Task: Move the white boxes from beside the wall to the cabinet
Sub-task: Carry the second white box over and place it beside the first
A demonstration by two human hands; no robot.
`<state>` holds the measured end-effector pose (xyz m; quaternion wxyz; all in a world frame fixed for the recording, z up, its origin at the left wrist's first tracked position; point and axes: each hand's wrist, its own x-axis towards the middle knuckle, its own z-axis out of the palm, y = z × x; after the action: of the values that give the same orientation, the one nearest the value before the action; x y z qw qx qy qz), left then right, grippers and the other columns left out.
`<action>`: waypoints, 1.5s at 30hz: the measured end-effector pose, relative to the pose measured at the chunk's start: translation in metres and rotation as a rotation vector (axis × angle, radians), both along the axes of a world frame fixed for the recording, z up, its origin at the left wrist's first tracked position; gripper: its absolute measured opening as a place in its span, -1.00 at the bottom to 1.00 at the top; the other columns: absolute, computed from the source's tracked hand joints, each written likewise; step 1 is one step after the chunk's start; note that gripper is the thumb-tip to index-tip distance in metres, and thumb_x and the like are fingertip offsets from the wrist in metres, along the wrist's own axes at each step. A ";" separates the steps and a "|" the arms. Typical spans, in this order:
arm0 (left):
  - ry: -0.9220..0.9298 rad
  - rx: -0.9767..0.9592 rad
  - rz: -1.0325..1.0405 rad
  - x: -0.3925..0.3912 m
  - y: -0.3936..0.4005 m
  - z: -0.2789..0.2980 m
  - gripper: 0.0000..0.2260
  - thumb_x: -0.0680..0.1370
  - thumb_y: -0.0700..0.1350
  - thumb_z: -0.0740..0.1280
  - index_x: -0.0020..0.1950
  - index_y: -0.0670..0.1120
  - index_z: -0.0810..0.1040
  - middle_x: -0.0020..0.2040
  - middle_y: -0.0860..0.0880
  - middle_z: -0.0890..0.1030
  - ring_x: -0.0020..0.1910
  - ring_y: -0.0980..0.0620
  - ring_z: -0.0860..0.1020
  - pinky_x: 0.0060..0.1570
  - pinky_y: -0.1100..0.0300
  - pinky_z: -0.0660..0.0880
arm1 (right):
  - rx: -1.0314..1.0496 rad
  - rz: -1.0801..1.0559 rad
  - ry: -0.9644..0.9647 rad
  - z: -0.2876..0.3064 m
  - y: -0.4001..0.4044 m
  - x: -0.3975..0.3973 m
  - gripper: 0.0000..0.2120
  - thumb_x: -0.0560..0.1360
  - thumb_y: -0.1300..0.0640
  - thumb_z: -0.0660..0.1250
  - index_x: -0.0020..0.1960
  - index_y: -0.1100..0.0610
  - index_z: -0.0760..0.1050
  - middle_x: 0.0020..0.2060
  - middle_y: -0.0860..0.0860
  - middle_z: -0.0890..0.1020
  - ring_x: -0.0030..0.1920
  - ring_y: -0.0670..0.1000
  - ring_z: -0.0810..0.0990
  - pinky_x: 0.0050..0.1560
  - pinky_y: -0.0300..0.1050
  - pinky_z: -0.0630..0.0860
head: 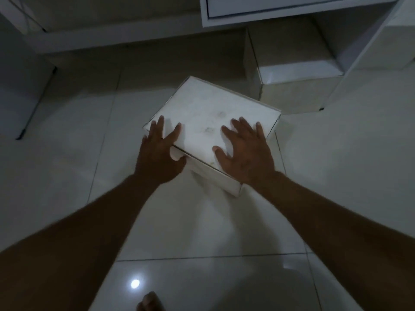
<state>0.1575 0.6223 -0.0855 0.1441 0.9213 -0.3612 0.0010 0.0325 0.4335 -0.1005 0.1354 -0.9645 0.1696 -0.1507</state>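
Observation:
A white box point(202, 113) sits on the tiled floor in the middle of the head view, turned at an angle. My left hand point(159, 153) lies over its near left corner with fingers spread on the lid and the thumb down the front side. My right hand point(244, 149) rests flat on the lid's right part, fingers spread. A second white box point(292, 86) stands behind and to the right, partly under the white cabinet point(258, 16).
The white cabinet's panels run along the top edge and right side point(381, 41). A grey piece of furniture point(22, 86) stands at the left. Glossy floor tiles point(202, 277) reflect a lamp. My foot point(150, 303) shows at the bottom edge.

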 end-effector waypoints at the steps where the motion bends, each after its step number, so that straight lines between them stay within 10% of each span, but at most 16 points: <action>1: 0.007 -0.088 0.140 -0.012 -0.001 -0.004 -0.20 0.39 0.17 0.38 0.56 -0.06 0.24 0.56 -0.25 0.14 0.52 -0.28 0.17 0.37 -0.26 0.28 | 0.019 0.056 -0.014 -0.001 -0.009 0.002 -0.39 0.47 -0.23 0.19 0.35 0.15 0.52 0.40 0.17 0.47 0.48 0.15 0.31 0.49 0.23 0.10; 8: 0.490 -0.442 0.684 -0.046 -0.046 -0.011 -0.11 0.50 0.21 0.35 0.61 -0.09 -0.08 0.46 -0.16 0.38 0.41 -0.17 0.39 0.38 0.04 0.31 | -0.031 0.040 0.045 -0.006 -0.013 0.005 -0.39 0.54 -0.26 0.11 0.49 0.02 0.36 0.52 0.07 0.30 0.54 0.07 0.18 0.54 0.12 0.02; 18: 0.644 -0.478 0.439 0.012 -0.067 -0.003 -0.29 0.61 0.04 0.26 0.61 -0.01 -0.10 0.56 -0.14 0.21 0.49 -0.14 0.26 0.46 0.05 0.22 | 0.029 -0.242 0.194 -0.001 0.037 0.012 -0.40 0.63 -0.18 -0.10 0.61 0.03 0.03 0.60 0.10 0.01 0.58 0.13 -0.10 0.53 0.17 -0.18; 23: 0.272 -0.332 0.269 0.020 -0.063 -0.005 -0.42 0.60 0.06 0.29 0.57 -0.07 0.22 0.58 -0.14 0.15 0.55 -0.07 0.14 0.48 0.11 0.11 | -0.049 -0.073 -0.158 0.001 0.006 -0.004 -0.54 0.58 -0.08 0.13 0.33 0.13 0.54 0.37 0.12 0.51 0.39 0.11 0.43 0.30 0.12 0.33; 29: 0.004 -0.222 -0.285 -0.009 -0.042 -0.002 -0.26 0.43 0.36 0.29 0.42 -0.13 0.48 0.43 -0.09 0.45 0.47 -0.03 0.33 0.40 -0.08 0.34 | -0.050 0.239 -0.163 -0.014 -0.044 -0.040 -0.38 0.51 -0.17 0.27 0.44 0.19 0.42 0.48 0.12 0.36 0.53 0.09 0.23 0.49 0.22 0.14; 33: 0.056 0.033 -0.386 -0.027 -0.036 0.001 0.01 0.26 0.56 0.20 0.56 -0.01 0.25 0.58 0.00 0.14 0.57 0.06 0.05 0.53 -0.04 0.03 | -0.111 0.272 -0.049 -0.015 -0.049 -0.044 -0.23 0.42 -0.26 0.32 0.51 0.10 0.32 0.53 0.08 0.27 0.55 0.04 0.17 0.50 0.19 0.11; 45: -0.016 0.020 -0.419 -0.010 -0.054 -0.014 -0.33 0.49 0.01 0.23 0.57 -0.17 0.18 0.58 -0.08 0.16 0.57 -0.02 0.06 0.53 0.00 0.01 | -0.188 0.200 -0.134 -0.026 -0.052 -0.011 -0.38 0.49 -0.11 0.33 0.48 0.14 0.38 0.47 0.13 0.38 0.50 0.11 0.29 0.47 0.12 0.21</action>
<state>0.1479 0.5680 -0.0996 0.1292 0.8273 -0.5460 -0.0255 0.0217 0.3811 -0.1270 0.0698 -0.9728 0.0484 -0.2156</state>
